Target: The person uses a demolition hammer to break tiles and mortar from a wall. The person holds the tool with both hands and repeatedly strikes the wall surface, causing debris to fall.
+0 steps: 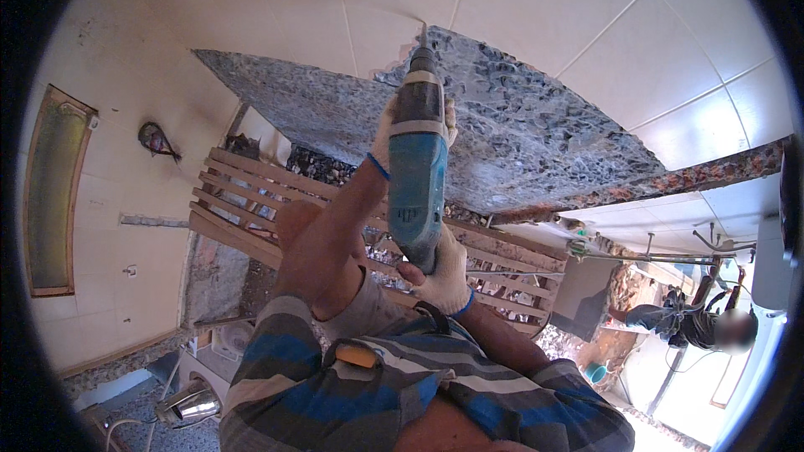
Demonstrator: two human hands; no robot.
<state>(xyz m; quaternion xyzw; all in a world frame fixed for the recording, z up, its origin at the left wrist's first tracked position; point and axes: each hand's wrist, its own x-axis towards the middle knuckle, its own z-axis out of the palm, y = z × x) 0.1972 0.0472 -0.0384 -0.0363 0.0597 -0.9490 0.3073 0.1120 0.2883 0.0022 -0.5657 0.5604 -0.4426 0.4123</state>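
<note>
A teal and black demolition hammer [416, 176] points away from me and up, its narrow chisel bit [425, 38] meeting the edge of the pale wall tiles [394, 0]. My left hand [383, 136], in a cream work glove with a blue cuff, wraps round the tool's front housing; its fingertips show on the far side. At the rear handle, my gloved right hand [444, 280] is closed, with the trigger hidden. Below the tile edge spreads a patch of rough grey bare wall [519, 125] with chipped marks.
Beneath me is a slatted wooden platform [251, 192]. To the right, pipes [662, 258] run along a wall, and another person [687, 318] in dark clothing is nearby. A framed window [59, 192] and a wall hole with wires [157, 140] are at left. A lamp [188, 404] sits lower left.
</note>
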